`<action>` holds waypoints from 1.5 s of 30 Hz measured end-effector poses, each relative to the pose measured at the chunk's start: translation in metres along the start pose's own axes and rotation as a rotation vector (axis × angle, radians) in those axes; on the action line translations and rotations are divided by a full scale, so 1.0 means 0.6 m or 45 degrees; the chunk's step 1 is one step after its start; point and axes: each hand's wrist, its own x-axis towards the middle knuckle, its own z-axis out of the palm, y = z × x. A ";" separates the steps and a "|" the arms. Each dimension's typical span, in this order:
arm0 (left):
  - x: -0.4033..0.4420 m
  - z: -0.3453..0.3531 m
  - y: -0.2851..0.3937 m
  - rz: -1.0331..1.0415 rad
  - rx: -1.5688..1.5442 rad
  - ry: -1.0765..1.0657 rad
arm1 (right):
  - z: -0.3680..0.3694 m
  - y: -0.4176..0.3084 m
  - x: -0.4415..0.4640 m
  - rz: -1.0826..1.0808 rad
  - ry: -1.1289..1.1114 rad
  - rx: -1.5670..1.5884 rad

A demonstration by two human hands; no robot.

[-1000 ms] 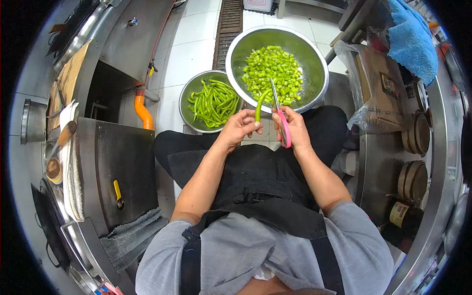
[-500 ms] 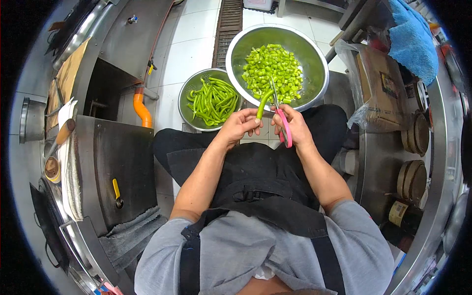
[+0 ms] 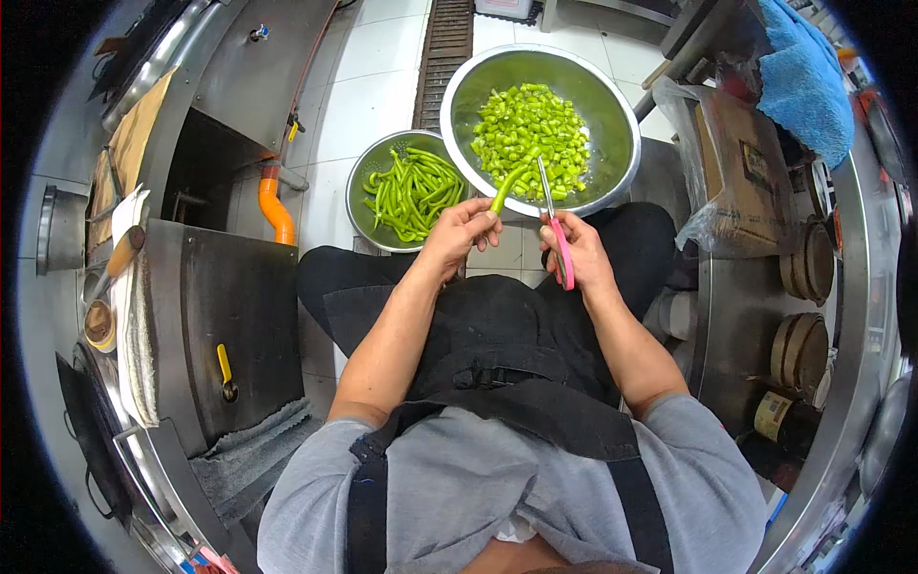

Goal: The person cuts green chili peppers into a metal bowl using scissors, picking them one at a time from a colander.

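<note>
My left hand (image 3: 465,232) pinches one long green chili pepper (image 3: 506,190), its far end over the rim of a big steel bowl (image 3: 622,182). In my right hand (image 3: 580,248) is a pair of scissors (image 3: 564,256) with pink handles. The scissor blades point into the bowl, just right of the pepper. Cut green pepper pieces (image 3: 535,129) lie heaped in that bowl. To its left, a smaller steel colander (image 3: 357,196) holds many whole green chili peppers (image 3: 413,191), close beyond my left hand.
A floor drain grate (image 3: 446,57) runs behind the bowls. On the left are a steel cabinet (image 3: 249,325) and an orange pipe (image 3: 276,206). A plastic-wrapped cardboard box (image 3: 751,172) and a blue towel (image 3: 805,91) are at the right.
My left hand has shifted slightly left with the pepper. The scissors have come away from the pepper, which was between or against the blades, and now stand more upright beside it.
</note>
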 end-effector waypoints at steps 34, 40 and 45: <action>0.026 0.007 0.030 -0.010 -0.021 0.113 | 0.004 -0.016 -0.002 0.059 -0.065 0.052; 0.032 0.011 0.031 0.042 -0.094 0.185 | 0.010 0.006 -0.009 0.037 -0.065 0.074; 0.031 0.025 0.029 0.011 -0.036 0.027 | 0.019 0.004 0.004 -0.129 -0.100 0.059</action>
